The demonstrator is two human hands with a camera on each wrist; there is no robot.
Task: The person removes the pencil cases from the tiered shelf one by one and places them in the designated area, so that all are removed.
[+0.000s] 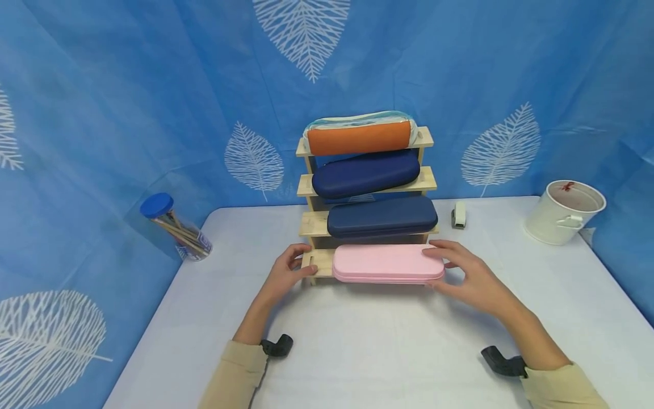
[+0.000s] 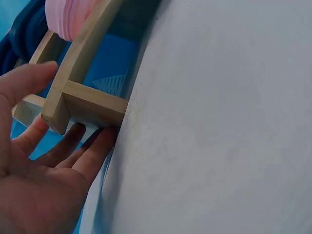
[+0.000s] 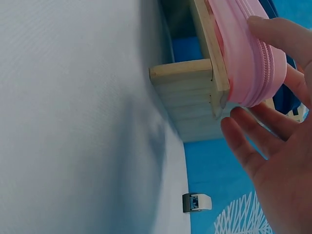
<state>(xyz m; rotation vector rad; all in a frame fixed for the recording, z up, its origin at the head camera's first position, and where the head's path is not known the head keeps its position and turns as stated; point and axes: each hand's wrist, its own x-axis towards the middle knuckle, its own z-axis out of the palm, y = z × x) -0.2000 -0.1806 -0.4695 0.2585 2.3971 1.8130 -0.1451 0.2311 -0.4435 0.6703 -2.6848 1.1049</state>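
Observation:
A pink zipped pencil case (image 1: 385, 263) lies along the lowest step of a stepped wooden rack (image 1: 322, 258), toward its right side. The right hand (image 1: 472, 278) holds the case's right end, thumb at the zipped front and index finger over the top. In the right wrist view, its other fingers (image 3: 253, 126) spread beside the rack's end. At the rack's lower left corner, the left hand (image 1: 286, 274) grips the wood. Its thumb (image 2: 36, 78) lies at the step board, and the fingers bend around the end panel (image 2: 95, 102) in the left wrist view.
Higher steps carry a slate-blue case (image 1: 383, 217), a dark navy case (image 1: 365, 174) and an orange pencil pouch (image 1: 360, 138). A blue-lidded jar of sticks (image 1: 189, 238) stands left; a small white tape dispenser (image 1: 459, 216) and white bucket (image 1: 549, 218) stand right. A blue curtain (image 1: 409, 57) hangs behind.

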